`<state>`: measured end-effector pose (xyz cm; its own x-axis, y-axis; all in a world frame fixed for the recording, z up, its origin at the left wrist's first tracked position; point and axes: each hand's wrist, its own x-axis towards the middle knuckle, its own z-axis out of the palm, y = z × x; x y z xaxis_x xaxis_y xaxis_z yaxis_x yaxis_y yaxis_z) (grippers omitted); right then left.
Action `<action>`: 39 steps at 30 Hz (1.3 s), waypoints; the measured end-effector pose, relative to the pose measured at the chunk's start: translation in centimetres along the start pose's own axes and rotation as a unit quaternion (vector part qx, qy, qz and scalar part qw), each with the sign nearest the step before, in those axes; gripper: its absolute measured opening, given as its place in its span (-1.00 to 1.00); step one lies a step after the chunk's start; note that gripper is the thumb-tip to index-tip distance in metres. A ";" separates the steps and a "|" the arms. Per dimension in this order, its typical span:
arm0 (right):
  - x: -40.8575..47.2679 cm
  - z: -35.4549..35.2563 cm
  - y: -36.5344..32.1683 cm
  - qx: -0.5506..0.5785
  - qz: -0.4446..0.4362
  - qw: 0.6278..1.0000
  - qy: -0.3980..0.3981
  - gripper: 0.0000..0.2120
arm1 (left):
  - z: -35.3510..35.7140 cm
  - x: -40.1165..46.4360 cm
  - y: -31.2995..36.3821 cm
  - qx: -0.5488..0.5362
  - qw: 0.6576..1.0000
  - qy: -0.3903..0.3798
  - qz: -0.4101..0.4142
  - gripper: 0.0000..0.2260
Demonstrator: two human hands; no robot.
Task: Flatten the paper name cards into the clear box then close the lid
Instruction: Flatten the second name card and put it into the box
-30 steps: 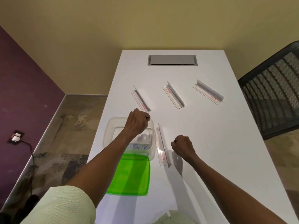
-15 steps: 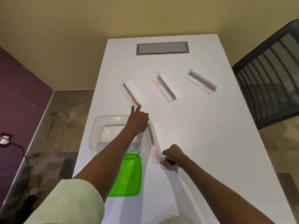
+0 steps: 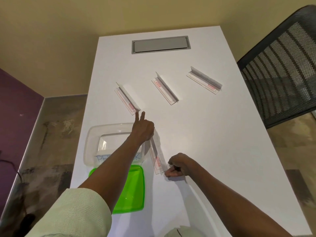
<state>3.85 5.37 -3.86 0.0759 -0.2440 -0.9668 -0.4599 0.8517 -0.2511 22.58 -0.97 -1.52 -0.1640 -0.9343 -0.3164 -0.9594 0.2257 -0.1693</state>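
Note:
Several folded name cards stand on the white table (image 3: 213,142). My left hand (image 3: 142,128) reaches past the clear box (image 3: 95,135), two fingers stretched out and touching the near end of the far-left card (image 3: 127,98). It holds nothing. My right hand (image 3: 177,165) is curled, its fingertips pinching the near corner of the nearest card (image 3: 157,158), which lies just right of the box. Two more cards stand further back, the middle card (image 3: 165,88) and the right card (image 3: 204,80). The green lid (image 3: 133,190) lies in front of the box, partly under my left forearm.
A grey cable hatch (image 3: 160,44) is set into the table's far end. A black mesh chair (image 3: 282,69) stands at the right edge. The table's left edge drops to the floor beside a purple wall (image 3: 15,117).
My left hand has gone from a fist over the box to two outstretched fingers touching the far-left card. My right hand has moved to the nearest card's corner. The view has shifted.

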 end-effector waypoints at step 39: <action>-1.9 -12.5 -3.8 -0.156 -0.282 0.901 0.289 -0.80 | -3.0 1.9 1.8 -0.308 0.922 0.095 -0.215 -0.91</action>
<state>-5.59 -3.23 -0.49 -0.0557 -0.8752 -0.4805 -0.7261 0.3658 -0.5822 19.83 -3.20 0.37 0.2805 -0.9458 -0.1635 -0.8843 -0.3209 0.3391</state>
